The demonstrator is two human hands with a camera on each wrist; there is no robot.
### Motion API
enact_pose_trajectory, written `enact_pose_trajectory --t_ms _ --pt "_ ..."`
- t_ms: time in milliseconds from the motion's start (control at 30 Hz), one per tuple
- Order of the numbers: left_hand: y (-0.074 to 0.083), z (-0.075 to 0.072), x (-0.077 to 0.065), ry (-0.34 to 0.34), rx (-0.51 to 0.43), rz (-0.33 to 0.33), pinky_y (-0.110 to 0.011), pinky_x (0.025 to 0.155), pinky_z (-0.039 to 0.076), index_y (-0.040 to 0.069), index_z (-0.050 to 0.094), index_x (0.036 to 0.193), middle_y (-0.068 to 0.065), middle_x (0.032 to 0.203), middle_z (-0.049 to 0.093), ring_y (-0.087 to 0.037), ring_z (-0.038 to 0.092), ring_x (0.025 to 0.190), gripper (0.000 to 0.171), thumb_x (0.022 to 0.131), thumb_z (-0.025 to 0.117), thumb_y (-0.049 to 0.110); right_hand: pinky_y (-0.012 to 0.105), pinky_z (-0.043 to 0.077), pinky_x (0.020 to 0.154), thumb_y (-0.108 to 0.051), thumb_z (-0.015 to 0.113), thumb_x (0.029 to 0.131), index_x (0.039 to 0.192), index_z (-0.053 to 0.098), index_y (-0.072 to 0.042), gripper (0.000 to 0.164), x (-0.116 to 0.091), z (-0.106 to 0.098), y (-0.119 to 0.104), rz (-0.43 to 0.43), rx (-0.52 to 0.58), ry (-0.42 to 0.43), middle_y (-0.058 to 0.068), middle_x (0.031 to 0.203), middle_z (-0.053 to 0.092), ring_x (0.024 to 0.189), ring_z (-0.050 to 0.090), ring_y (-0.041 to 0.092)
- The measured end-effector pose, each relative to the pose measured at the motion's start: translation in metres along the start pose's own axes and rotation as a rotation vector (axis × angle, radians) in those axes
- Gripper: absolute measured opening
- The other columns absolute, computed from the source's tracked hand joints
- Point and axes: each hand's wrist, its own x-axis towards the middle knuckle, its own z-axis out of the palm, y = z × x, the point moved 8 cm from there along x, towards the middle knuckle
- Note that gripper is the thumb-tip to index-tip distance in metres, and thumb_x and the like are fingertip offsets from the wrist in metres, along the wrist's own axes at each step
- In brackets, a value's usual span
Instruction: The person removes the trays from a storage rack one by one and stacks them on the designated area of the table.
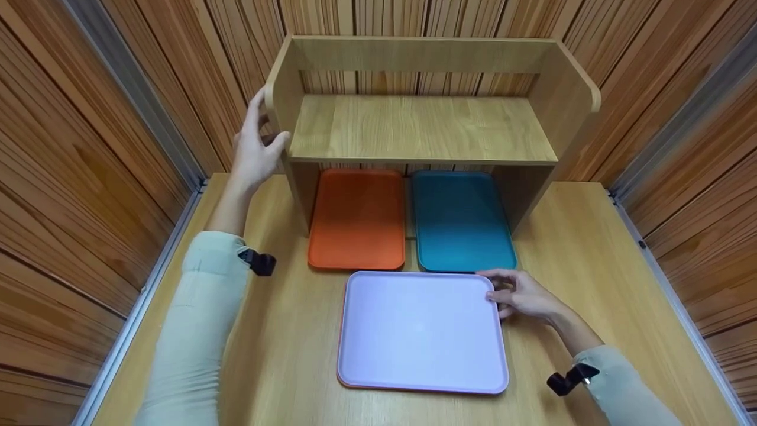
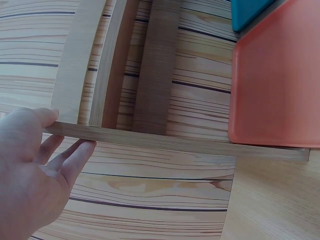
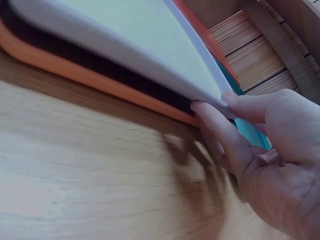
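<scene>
My left hand (image 1: 255,152) grips the left side panel of a wooden desktop shelf (image 1: 423,127), the thumb on the inner face and the fingers outside. In front of the shelf lies a lavender tray (image 1: 423,331). At its far right corner my right hand (image 1: 523,296) pinches the rim between thumb and fingers. Beneath it, in the right wrist view, shows the edge of an orange tray (image 3: 100,82), with a dark band between the two. Side by side under the shelf board are an orange-red tray (image 1: 358,219) and a teal tray (image 1: 464,222), their near ends sticking out.
The light wooden table (image 1: 284,355) is bounded left and right by metal rails (image 1: 142,290) with wood-plank walls. Another plank wall (image 1: 390,18) stands behind the shelf. The lavender tray's far edge lies close to the near ends of the other trays.
</scene>
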Motion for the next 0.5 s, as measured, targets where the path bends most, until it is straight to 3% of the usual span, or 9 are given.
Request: enact_pose_trajectory --t_ms 333,500 --pt "-0.0022 0.0001 0.0017 0.001 -0.001 -0.022 -0.062 0.13 0.05 0.029 0.02 0.182 -0.02 0.181 0.038 -0.041 0.046 0.166 0.081 0.114 0.059 0.006 0.026 0.07 0.072 -0.006 0.071 0.109 0.165 0.053 0.0 0.059 0.0015 0.0016 -0.0031 0.019 -0.049 0.032 0.028 0.131 0.06 0.098 0.072 0.024" --pt "0.0005 0.0007 0.0007 -0.002 -0.019 0.017 -0.061 0.13 0.051 0.025 0.019 0.182 -0.016 0.181 0.038 -0.036 0.046 0.166 0.082 0.113 0.06 0.005 0.024 0.069 0.07 -0.007 0.071 0.11 0.165 0.052 0.002 0.059 0.0037 0.0068 -0.0004 -0.002 -0.094 0.021 0.024 0.123 0.061 0.092 0.069 0.02"
